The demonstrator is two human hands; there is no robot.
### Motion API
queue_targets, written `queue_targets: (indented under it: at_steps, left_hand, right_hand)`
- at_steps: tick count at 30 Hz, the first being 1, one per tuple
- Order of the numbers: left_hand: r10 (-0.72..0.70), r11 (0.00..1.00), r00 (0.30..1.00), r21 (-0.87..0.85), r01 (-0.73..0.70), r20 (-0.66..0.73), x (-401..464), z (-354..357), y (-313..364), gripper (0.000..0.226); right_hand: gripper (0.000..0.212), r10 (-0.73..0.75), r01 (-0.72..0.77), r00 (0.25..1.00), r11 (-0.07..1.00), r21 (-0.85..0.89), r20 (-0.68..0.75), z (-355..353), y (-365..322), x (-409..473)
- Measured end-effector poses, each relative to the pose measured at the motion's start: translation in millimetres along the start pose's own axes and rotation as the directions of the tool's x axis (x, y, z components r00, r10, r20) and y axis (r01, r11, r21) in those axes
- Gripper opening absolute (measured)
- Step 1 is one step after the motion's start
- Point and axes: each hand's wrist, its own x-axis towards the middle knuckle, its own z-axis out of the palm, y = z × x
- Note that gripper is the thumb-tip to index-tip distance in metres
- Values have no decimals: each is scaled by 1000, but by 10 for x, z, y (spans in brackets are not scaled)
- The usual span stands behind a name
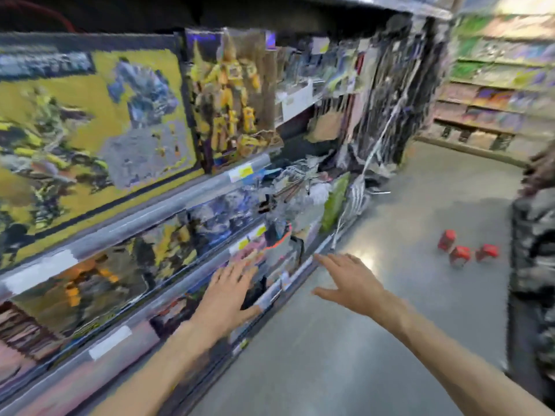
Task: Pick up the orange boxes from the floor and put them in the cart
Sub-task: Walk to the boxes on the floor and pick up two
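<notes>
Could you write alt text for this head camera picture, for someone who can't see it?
Two bare hands, the left hand and right hand, reach forward open and empty in a store aisle. Three small orange-red boxes lie on the grey floor ahead to the right. Shelves of blurred toy packages fill the left side.

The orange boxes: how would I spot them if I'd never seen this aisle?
Follow the grey floor of the aisle, toy shelves on the left. Ahead and right of both open hands lie three small orange boxes, clustered near a dark blurred mass at the right edge. Nothing else on the floor is that red-orange.
</notes>
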Motion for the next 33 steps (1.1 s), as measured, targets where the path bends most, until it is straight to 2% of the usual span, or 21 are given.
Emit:
queue_targets:
  at_steps: [6,11,15,19,23,33]
  left_hand:
    - [119,989,992,-84,-123,-48,1550,40,992,82]
    - [231,970,971,-66,-235,-55,2680,80,1714,81]
    - [319,941,945,-95,-324,-71,3564,131,2099,93]
    - [412,902,908,-105,-419,-78,4472,262,2297,89]
    - [502,854,858,-95,-512,-106,5508,352,2498,87]
    - [715,680,688,-109,-725,-123,8076,444,3277,76]
  right_hand:
    - [81,193,-194,980,981,-20,-39,-490,1612,-292]
    - [81,311,-313,948,949,-35,-65,-847,2708,-433]
    - [80,385,-390,919,920,-45,-84,-1078,3469,-453]
    - [77,474,-482,873,875,-53,-110,-1188,4158,-327]
    - [83,538,-555,830,823,-122,-147,-1262,4831,-46]
    - [85,678,-717,690,688,-113,-252,-1682,6427,776]
